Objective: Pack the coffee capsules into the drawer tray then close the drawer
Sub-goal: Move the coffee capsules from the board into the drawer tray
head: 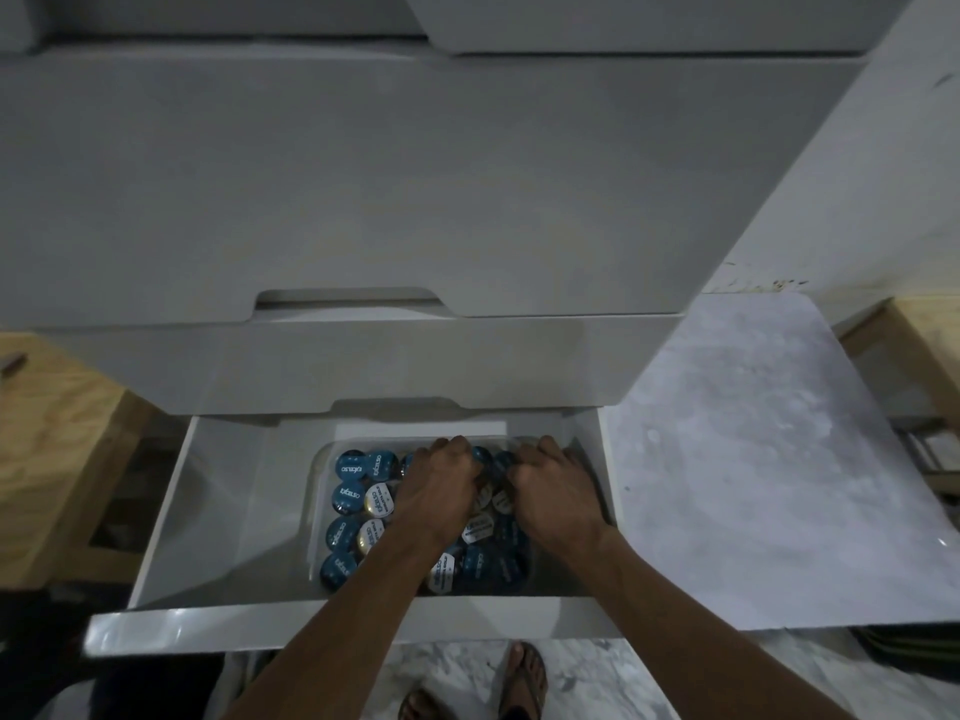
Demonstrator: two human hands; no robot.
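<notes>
big white drawer unit (363,174) fills the view, upper fronts all shut, and the bottom drawer (218,511) is pulled wide open toward the person. a pale marbled sheet (753,459) lies to the right, plywood (47,433) to the left, sandalled feet (522,678) on the floor below.

inside the drawer sits the clear plastic tray (318,511), pushed toward the right half. and it's looking busy in there: coffee capsules (350,496) packed lid-up, mostly blue lids, a few silver ones mixed in, neat rows down the left side, the right side mostly hidden under the arms.

both hands are down in the tray at its far end. left hand (441,491) knuckles up, fingers curled down among the capsules; right hand (556,496) the same, just beside it, near the tray's right wall. each grip is bunched together, but what's in it, capsule or nothing, i cannot tell, the fingertips are buried.

where does that leave us? my read: packing is nearly through. the tray looks close to full, no loose capsules showing outside it. what's left seems to be seating those last ones at the back, getting the hands clear, then pushing the drawer home. it stands fully open, so the closing step is not yet done.
</notes>
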